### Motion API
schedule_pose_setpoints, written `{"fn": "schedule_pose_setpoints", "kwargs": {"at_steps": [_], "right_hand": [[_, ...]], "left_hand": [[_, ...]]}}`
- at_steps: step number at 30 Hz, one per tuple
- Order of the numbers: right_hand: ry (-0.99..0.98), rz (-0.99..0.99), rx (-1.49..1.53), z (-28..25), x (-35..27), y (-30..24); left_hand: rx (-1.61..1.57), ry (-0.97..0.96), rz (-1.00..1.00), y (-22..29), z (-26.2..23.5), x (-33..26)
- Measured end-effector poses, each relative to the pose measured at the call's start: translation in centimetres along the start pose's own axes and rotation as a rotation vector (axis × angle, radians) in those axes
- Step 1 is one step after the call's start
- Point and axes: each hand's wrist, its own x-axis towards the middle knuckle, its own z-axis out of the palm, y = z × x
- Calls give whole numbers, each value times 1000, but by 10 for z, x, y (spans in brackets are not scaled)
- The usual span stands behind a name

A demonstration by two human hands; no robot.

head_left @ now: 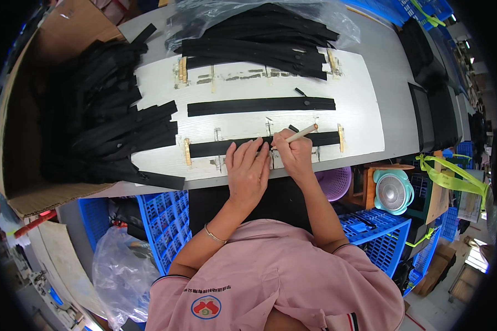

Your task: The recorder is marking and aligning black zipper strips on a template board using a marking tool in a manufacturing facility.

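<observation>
A: Layout, big to small?

B: Grey desk [396,121] under everything. Cardboard carton [74,27] at its left end, loose black strips [77,110] spilling out toward the desk's middle. White board [359,105] lies along the near edge. Far pile [254,33] of similar strips sits toward the desk's far edge, clear plastic around it.

A: And the work itself?

B: Spare strip [259,106] lies alone across the board's middle. Working strip [210,149] lies nearer the desk's near edge, between a left stop [187,151] and a right stop [341,138], both tan.

A: Hands?

B: Left hand [249,171] palm down, fingers nearly together, tips on the working strip, nothing gripped that I can see. Right hand [295,157] just beside it, fingers pinched round a pale pen [298,134], blunt end up and to the right.

A: Step?

B: Marking, I'd say, near mid-strip. Can't tell whether the tip touches the fabric; fingers crowd it.

A: Next move needs what?

B: My read: left fingertips keep the strip flat and square to the stops, pen makes a short, controlled stroke. Risk is the strip creeping.
</observation>
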Motion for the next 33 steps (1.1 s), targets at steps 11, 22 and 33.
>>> {"fn": "schedule_pose_setpoints", "kwargs": {"at_steps": [11,22,33], "right_hand": [[40,45,192,-35,-10,-4],[257,166,28,-92,0,31],[222,173,-37,-87,-2,31]], "left_hand": [[37,-18,22,2,-1,0],[35,-8,-5,18,4,8],[-165,-43,109,59,65,53]]}}
